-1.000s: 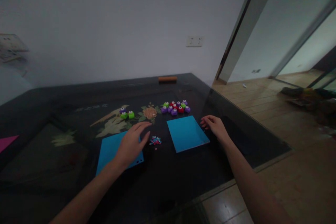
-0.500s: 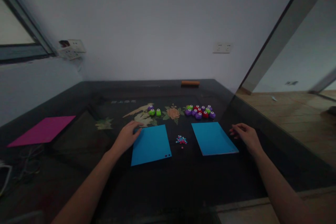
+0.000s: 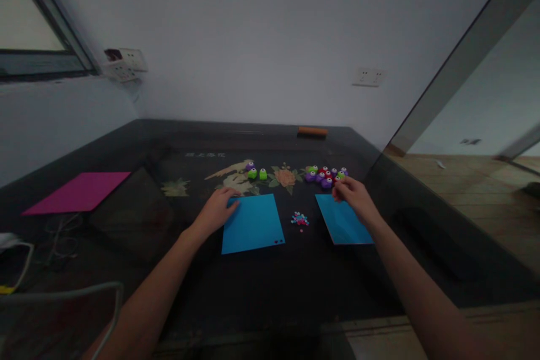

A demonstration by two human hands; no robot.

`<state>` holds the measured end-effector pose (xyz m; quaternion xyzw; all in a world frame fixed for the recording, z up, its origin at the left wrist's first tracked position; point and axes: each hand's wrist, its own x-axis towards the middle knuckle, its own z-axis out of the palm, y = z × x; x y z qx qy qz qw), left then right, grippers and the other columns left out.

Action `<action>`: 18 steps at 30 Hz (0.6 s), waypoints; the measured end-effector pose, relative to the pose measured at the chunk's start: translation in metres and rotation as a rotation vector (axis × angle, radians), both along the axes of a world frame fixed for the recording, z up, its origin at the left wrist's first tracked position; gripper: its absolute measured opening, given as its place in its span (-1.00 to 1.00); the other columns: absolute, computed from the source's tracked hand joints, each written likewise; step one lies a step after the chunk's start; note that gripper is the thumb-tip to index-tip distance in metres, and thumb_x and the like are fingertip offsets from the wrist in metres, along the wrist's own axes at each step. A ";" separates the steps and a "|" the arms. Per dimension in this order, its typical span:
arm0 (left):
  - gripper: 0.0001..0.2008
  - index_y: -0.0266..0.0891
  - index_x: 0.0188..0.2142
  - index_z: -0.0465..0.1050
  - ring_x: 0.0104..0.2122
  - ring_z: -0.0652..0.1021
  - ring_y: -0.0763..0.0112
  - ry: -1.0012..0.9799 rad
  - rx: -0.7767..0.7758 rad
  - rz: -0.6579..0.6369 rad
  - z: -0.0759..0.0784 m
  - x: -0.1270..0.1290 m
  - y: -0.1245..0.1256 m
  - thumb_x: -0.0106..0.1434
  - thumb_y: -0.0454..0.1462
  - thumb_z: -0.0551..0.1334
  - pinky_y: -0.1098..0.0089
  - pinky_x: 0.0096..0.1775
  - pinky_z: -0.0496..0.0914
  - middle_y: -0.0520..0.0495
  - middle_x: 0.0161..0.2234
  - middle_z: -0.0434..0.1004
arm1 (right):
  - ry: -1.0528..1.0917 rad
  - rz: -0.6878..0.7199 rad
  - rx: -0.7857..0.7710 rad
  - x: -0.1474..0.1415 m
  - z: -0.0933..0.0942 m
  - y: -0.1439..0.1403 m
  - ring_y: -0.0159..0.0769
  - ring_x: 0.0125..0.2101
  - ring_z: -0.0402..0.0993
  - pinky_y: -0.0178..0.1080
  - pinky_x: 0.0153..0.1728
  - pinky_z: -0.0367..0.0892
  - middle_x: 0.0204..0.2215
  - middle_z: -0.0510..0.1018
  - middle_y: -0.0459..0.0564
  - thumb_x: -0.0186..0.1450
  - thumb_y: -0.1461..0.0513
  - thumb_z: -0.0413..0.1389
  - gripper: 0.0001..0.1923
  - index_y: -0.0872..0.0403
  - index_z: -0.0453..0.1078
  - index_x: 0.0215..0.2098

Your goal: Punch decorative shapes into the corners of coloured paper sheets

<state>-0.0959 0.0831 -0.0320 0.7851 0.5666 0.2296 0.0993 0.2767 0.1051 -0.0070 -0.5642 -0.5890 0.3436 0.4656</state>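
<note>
My left hand (image 3: 218, 208) lies open at the upper left corner of a blue sheet (image 3: 253, 226), thumb on its edge. Two small dark dots mark the sheet's lower right corner. Over the upper right of another blue sheet (image 3: 340, 219) is my right hand (image 3: 353, 196), its fingers curled together; anything in them is hidden. Just beyond its fingertips sits a cluster of purple, red and green eyeball toys (image 3: 324, 177), partly covered by the hand. Between the sheets lies a small pile of pink, blue and white bits (image 3: 300, 219).
Beyond the left sheet stand two green eyeball toys (image 3: 257, 174) and a purple one (image 3: 250, 166). A magenta sheet (image 3: 78, 192) lies at the left, near white cables (image 3: 61, 236). An orange-brown stick (image 3: 312, 131) rests at the dark table's (image 3: 270, 292) back edge.
My right hand has moved left and forward from beside the right blue sheet to over it, near the toy cluster. My left hand stays at its sheet. The view has shifted slightly.
</note>
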 end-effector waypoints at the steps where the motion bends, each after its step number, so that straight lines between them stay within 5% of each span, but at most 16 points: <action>1: -0.75 -0.23 -0.13 0.43 -0.07 0.44 0.18 0.004 -0.002 -0.005 0.000 0.001 0.000 0.22 -0.28 0.09 0.15 -0.01 0.31 -0.16 -0.11 0.47 | -0.013 0.070 -0.002 -0.017 -0.001 0.005 -0.43 -0.66 0.34 -0.36 -0.60 0.28 -0.67 0.41 -0.14 0.11 0.14 0.08 -0.82 0.06 0.20 -0.52; 4: -0.72 -0.27 -0.10 0.42 -0.05 0.43 0.15 0.026 -0.017 -0.010 -0.001 0.001 -0.001 0.22 -0.26 0.10 0.14 0.00 0.29 -0.20 -0.10 0.47 | -0.148 0.286 -0.001 -0.064 -0.006 0.020 -0.41 -0.64 0.36 -0.34 -0.59 0.28 -0.64 0.41 -0.18 0.17 0.18 0.02 -0.89 0.07 0.22 -0.38; 8: -0.67 -0.27 -0.09 0.42 -0.06 0.42 0.11 0.062 -0.033 -0.008 -0.002 0.000 0.000 0.20 -0.18 0.14 0.13 -0.02 0.29 -0.22 -0.10 0.46 | -0.266 0.387 0.031 -0.107 -0.013 0.033 -0.35 -0.49 0.42 -0.25 -0.40 0.33 -0.54 0.46 -0.09 0.11 0.25 0.17 -0.85 0.13 0.35 -0.34; 13: -0.48 -0.24 -0.03 0.37 -0.05 0.39 0.00 0.129 -0.062 0.022 -0.006 0.002 0.001 0.09 0.00 0.23 0.05 -0.07 0.29 -0.24 -0.06 0.40 | -0.571 0.562 0.124 -0.125 -0.018 0.034 -0.11 -0.10 0.35 -0.09 -0.09 0.25 -0.11 0.42 0.15 0.01 0.08 0.31 -0.44 0.14 0.37 -0.07; 18: -0.45 -0.19 -0.02 0.33 -0.02 0.35 -0.04 0.160 -0.093 0.055 -0.009 0.005 0.002 0.03 -0.01 0.29 0.02 -0.08 0.26 -0.22 -0.05 0.37 | -0.690 0.664 0.149 -0.129 -0.023 0.035 -0.04 -0.02 0.24 -0.06 -0.05 0.20 -0.06 0.34 0.15 -0.01 0.02 0.31 -0.34 0.14 0.33 -0.01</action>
